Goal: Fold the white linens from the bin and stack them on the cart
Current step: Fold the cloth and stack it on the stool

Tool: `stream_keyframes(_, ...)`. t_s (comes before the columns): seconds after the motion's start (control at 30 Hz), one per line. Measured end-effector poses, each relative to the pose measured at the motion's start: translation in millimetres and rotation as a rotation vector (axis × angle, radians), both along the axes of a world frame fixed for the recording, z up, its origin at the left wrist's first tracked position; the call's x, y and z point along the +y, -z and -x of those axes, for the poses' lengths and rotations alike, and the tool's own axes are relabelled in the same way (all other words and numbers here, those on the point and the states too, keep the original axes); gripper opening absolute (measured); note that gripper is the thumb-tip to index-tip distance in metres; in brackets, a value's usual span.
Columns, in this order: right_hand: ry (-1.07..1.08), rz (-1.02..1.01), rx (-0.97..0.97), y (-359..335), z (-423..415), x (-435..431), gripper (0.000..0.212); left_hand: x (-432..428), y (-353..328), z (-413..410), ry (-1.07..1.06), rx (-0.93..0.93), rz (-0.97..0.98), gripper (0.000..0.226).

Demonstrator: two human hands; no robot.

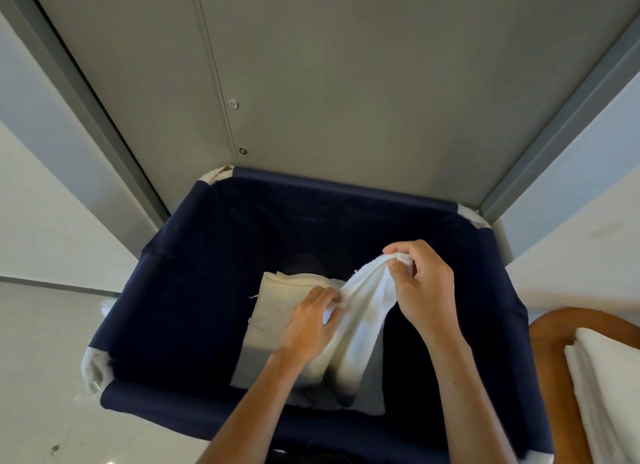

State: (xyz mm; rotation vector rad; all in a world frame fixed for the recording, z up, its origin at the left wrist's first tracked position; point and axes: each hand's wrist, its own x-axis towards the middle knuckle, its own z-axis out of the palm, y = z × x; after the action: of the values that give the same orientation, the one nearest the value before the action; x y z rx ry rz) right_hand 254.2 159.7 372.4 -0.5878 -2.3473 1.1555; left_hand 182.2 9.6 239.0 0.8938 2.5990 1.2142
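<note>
Even soft light, deep shadowed bin (pixel 214 290), wide-angle bowed edges.

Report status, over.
Left hand and right hand both pinch white terry towel above navy fabric bin. Folded white stack on brown cart. Nothing blocking.

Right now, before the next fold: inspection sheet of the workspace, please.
Surface: wooden cart at right, only partly in frame.
Job's things: white towel lifted over navy bin; flat linens lie in the bin; folded stack on the cart.
Clutter: nothing seen.
Hands: left hand pinches the towel lower down; right hand pinches its top edge.
Cables: nothing seen.
Surroundings: grey panel behind the bin; pale floor at left.
</note>
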Motion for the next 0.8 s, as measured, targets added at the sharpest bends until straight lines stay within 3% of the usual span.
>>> stream_keyframes(0.07,-0.014,0.022,-0.001,-1,0,-2,0.027,2,2,1,-0.007,-0.012,0.003,0.016)
stream_keyframes(0.47,-0.014,0.007,-0.039,2,-5,5,0.027,-1,5,7,-0.056,-0.126,0.037,0.013)
stream_keyframes(0.8,0.059,0.030,0.085,0,-6,1,0.025,-12,26,5,0.058,-0.215,0.318,0.007)
